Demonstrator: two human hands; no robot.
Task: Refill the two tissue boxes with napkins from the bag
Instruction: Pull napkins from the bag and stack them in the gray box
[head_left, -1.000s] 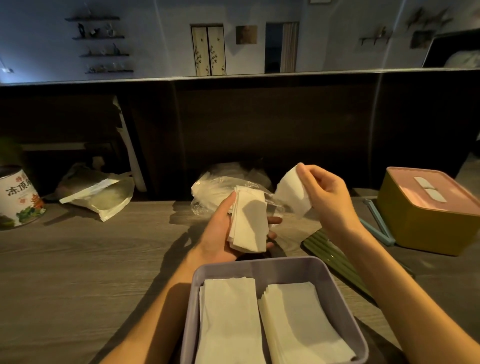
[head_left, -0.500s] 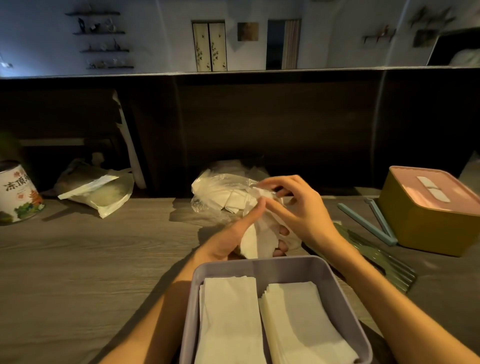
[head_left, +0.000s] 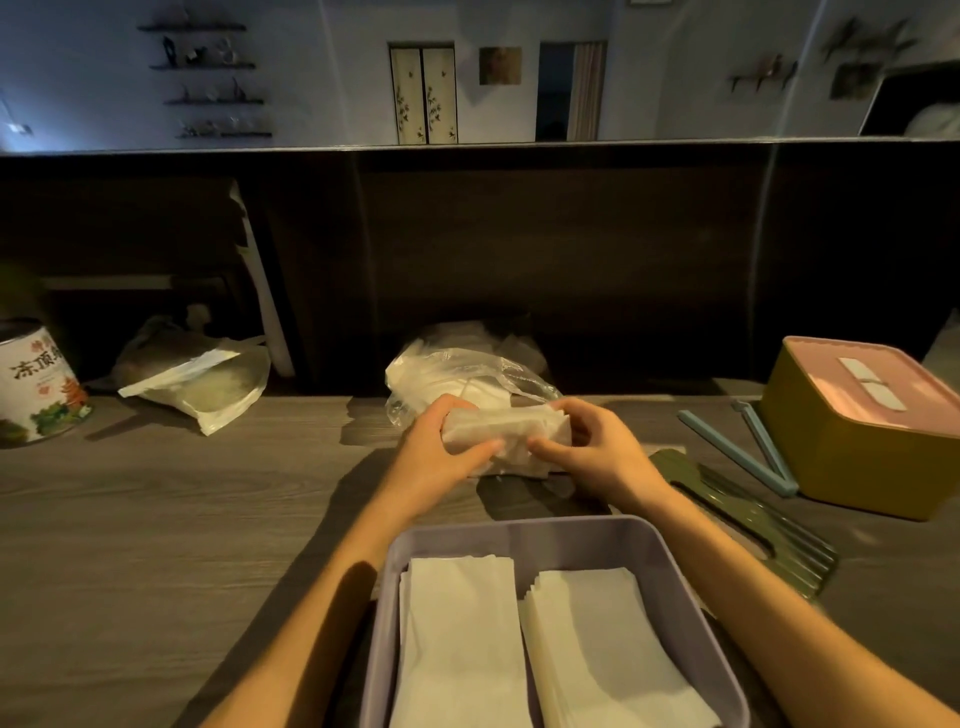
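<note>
A stack of white napkins (head_left: 511, 434) lies level between both hands, just in front of the clear plastic bag (head_left: 457, 371) that holds more napkins. My left hand (head_left: 441, 447) grips the stack's left end, and my right hand (head_left: 592, 447) grips its right end. Close to me stands an open lilac tissue box (head_left: 519, 535) with two piles of napkins side by side inside it. At the right sits a yellow tissue box (head_left: 852, 457) with a pink lid on and a napkin showing through the slot.
A green slatted lid (head_left: 753, 525) lies right of the lilac box, with light blue clips (head_left: 748, 447) beyond it. A printed tin (head_left: 36, 384) and another plastic bag (head_left: 202, 384) sit at the left. A dark panel rises behind the table.
My right hand brought its single napkin down onto the stack in my left hand. Both hands then turned the stack level and closed on its ends.
</note>
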